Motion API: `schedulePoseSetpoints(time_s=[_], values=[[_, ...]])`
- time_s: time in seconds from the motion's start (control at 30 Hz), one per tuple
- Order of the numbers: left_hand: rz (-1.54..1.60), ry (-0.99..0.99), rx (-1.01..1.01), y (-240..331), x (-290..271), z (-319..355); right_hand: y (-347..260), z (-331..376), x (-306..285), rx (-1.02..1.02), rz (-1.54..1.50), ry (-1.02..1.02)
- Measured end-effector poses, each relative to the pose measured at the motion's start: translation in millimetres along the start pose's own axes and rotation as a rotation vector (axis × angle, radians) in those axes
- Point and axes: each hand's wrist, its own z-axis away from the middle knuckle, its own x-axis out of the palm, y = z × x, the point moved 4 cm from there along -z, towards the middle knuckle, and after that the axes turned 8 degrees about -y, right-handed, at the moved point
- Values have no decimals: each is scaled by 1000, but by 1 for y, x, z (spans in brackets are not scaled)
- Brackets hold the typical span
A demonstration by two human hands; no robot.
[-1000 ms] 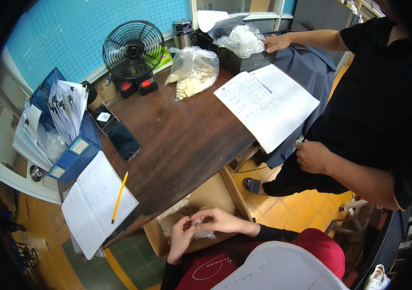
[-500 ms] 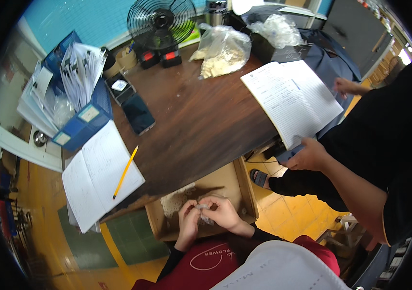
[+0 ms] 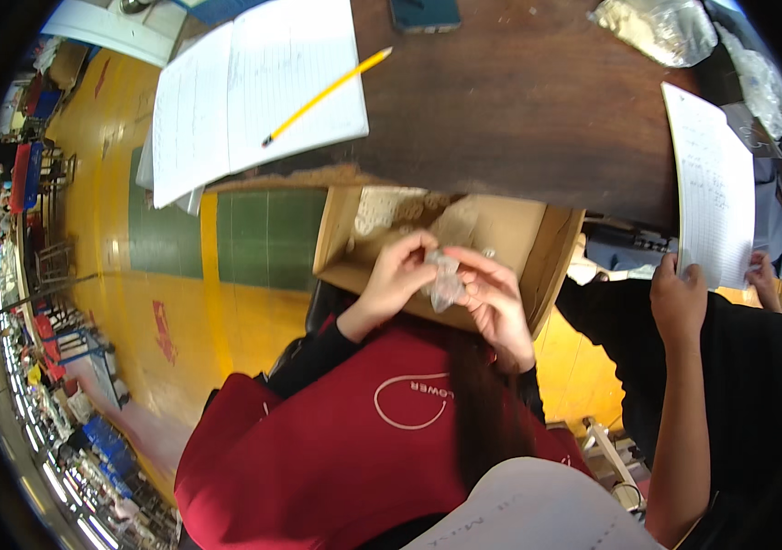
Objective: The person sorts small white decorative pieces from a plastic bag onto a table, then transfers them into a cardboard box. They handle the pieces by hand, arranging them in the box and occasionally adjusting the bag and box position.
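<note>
A small crumpled clear plastic bag is pinched between my two hands, above an open wooden drawer. My left hand grips one side with thumb and bent forefinger. On the other side, my right hand has its thumb and fingertips closed on the plastic. What the bag contains, if anything, is too small to make out. Inside the drawer, beyond my hands, lie pale pieces with holes and what looks like another clear bag.
On the dark wooden desk lie an open notebook with a yellow pencil, a phone and a bag of pale pieces. At right, a co-worker's hand holds another notebook.
My view has swung down and left, bringing the drawer and my hands closer to the middle. The bag shows more between my fingers. The co-worker's notebook now appears tilted up at the desk's edge.
</note>
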Motion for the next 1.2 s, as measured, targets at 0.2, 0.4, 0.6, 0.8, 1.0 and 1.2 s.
schedulePoseSetpoints(time_s=[0.2, 0.4, 0.6, 0.8, 1.0, 1.2], values=[[29, -30, -89, -8, 10, 0, 3, 8, -15, -215, 544, 98], [74, -83, -143, -19, 12, 1, 4, 11, -27, -172, 623, 271], [71, -91, -135, -20, 12, 3, 6, 8, -26, -182, 613, 251], [65, -111, -142, -19, 11, 3, 6, 9, -24, -209, 672, 238], [39, -189, -149, -5, 19, 6, -16, 23, -9, -267, 667, 194], [-559, 88, 178, 64, -22, 12, -104, 71, 10, -644, 840, 227]])
